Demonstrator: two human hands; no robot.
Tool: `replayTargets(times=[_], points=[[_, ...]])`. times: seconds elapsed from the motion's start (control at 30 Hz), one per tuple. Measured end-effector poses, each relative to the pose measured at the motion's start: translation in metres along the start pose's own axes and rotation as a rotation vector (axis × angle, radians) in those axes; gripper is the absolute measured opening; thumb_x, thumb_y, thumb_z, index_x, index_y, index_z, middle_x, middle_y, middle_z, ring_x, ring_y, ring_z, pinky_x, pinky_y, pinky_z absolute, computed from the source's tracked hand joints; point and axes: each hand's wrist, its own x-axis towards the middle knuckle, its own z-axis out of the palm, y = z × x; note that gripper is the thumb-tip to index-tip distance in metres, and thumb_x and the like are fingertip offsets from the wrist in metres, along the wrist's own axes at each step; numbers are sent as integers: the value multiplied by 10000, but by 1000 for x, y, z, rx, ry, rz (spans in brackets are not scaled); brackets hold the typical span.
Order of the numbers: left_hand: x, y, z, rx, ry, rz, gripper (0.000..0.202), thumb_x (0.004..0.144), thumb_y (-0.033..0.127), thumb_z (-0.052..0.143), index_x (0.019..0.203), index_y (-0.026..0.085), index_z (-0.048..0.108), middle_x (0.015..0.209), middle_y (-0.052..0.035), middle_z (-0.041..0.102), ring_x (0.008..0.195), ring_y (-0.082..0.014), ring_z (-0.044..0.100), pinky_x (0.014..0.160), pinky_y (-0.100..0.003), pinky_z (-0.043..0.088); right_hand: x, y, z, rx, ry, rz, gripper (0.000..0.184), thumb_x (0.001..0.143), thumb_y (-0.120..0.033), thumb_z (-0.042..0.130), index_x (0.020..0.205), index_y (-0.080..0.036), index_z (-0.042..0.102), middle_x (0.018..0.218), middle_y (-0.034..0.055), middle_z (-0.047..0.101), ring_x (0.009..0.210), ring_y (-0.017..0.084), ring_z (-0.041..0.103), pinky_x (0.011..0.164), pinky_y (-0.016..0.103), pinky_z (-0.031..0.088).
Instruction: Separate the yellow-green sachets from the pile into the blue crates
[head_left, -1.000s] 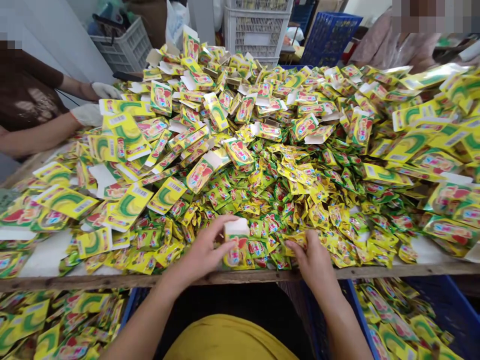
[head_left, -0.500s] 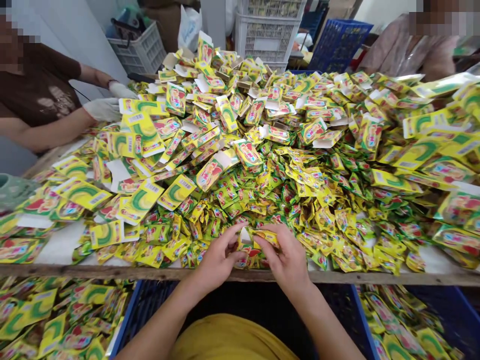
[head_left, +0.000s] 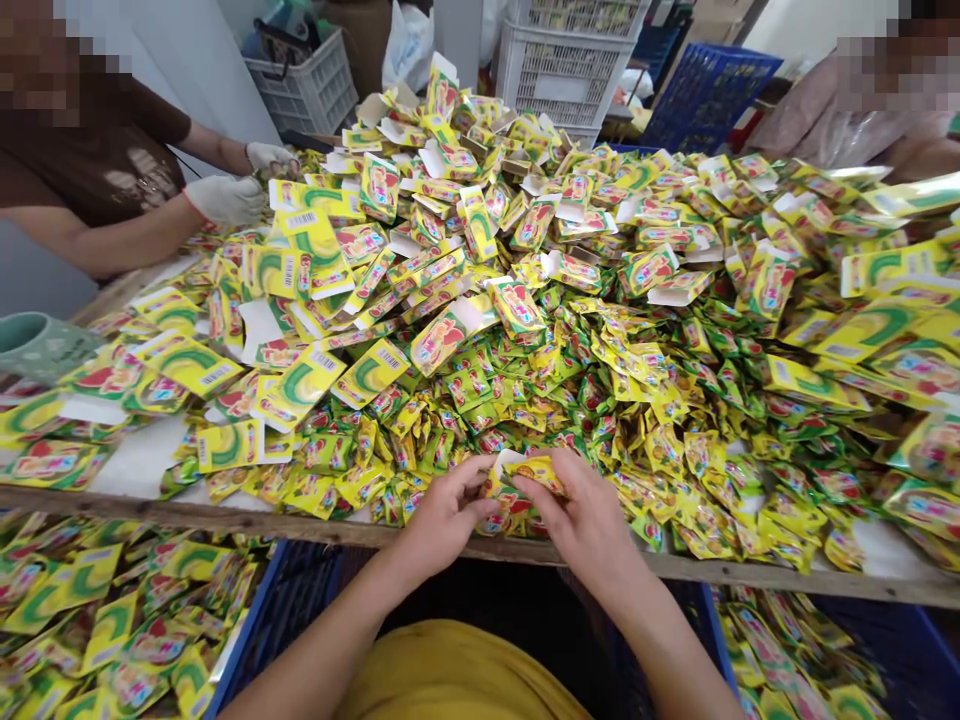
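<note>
At the table's front edge, my left hand (head_left: 444,512) is closed round one side of a small yellow and green carton (head_left: 517,512). The carton's white flap stands up at its top. My right hand (head_left: 592,518) pinches a yellow sachet (head_left: 538,470) between thumb and fingers, right at the carton's upper end. Whether part of the sachet is inside the carton, I cannot tell. Just beyond my hands lies a heap of loose yellow and green sachets (head_left: 652,400). Behind and left of it, cartons (head_left: 300,385) are piled up, many with flaps open.
On the left, a co-worker's gloved hands (head_left: 229,200) are at the pile's edge. A green mug (head_left: 41,348) stands at the table's left end. Blue crates (head_left: 244,640) sit below the wooden edge (head_left: 315,530). White crates (head_left: 566,70) are stacked behind, and another person sits at the far right.
My view has tilted and shifted a little to the left. Both hands stay at the carton, with the sachet still at its upper end. The co-worker's gloved hands have moved slightly.
</note>
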Motion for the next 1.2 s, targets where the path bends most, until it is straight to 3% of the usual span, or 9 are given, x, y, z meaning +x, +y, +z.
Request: replayTargets(times=[0.13,0.33,0.47,0.6,0.73,0.87,1.0,1.07,1.2], points=[[-3,3,5,107,22,43,317,851,232,594,1164,188,614,1079,-57,655,976,-198,586,882,-290,431,7,-13,-10,-211,-122,2,91,912,-187,501,828,-211,527,797,39,571,765,203,541,665,312,425],[-2,2,8,83,44,-28,335,767,390,700,993,147,650,729,16,543,680,-133,455,645,-234,361,12,-19,-20,-157,-230,-74,276,842,-19,437,1006,-209,552,943,61,611,851,206,575,727,318,457],[-1,2,6,20,11,-51,285,765,382,708,920,149,654,720,26,508,672,-120,417,630,-224,334,15,-9,-17,-187,-146,-124,125,931,-151,466,948,-204,579,855,46,622,769,187,578,701,310,446],[-1,2,5,59,36,-28,273,780,378,699,921,148,659,683,43,455,635,-109,359,598,-220,297,16,-3,-13,-214,-182,-257,204,948,-162,445,849,-187,621,799,53,603,775,193,529,738,339,441],[-2,0,6,38,65,-39,287,805,404,667,933,148,662,684,33,492,640,-120,392,607,-223,324,15,-6,-15,-113,-129,-223,155,921,-262,548,975,-212,685,1094,101,602,1031,245,507,874,417,448],[-5,-2,4,41,76,-53,270,799,380,673,954,159,667,762,7,590,685,-138,472,646,-229,373,6,-4,-9,-37,-227,-173,162,858,-375,635,892,-242,721,1248,98,565,1233,304,415,1003,515,386],[-10,-2,1,25,81,-60,291,842,401,617,997,166,688,874,-30,667,810,-179,560,763,-260,433,-9,7,1,264,-78,27,168,888,-359,601,955,-252,712,1173,86,604,1120,253,531,936,443,457],[-12,0,-1,-13,108,-73,321,883,417,553,1032,172,699,973,-48,691,932,-204,578,876,-289,427,-16,10,5,519,26,262,146,870,-347,616,947,-242,681,930,48,646,845,187,610,722,330,520],[-15,10,-3,-175,42,-231,231,817,289,650,997,168,730,987,-49,723,971,-205,600,916,-283,416,-21,1,18,1037,-92,648,208,733,-320,722,858,-223,587,635,-59,524,453,73,397,408,193,329]])
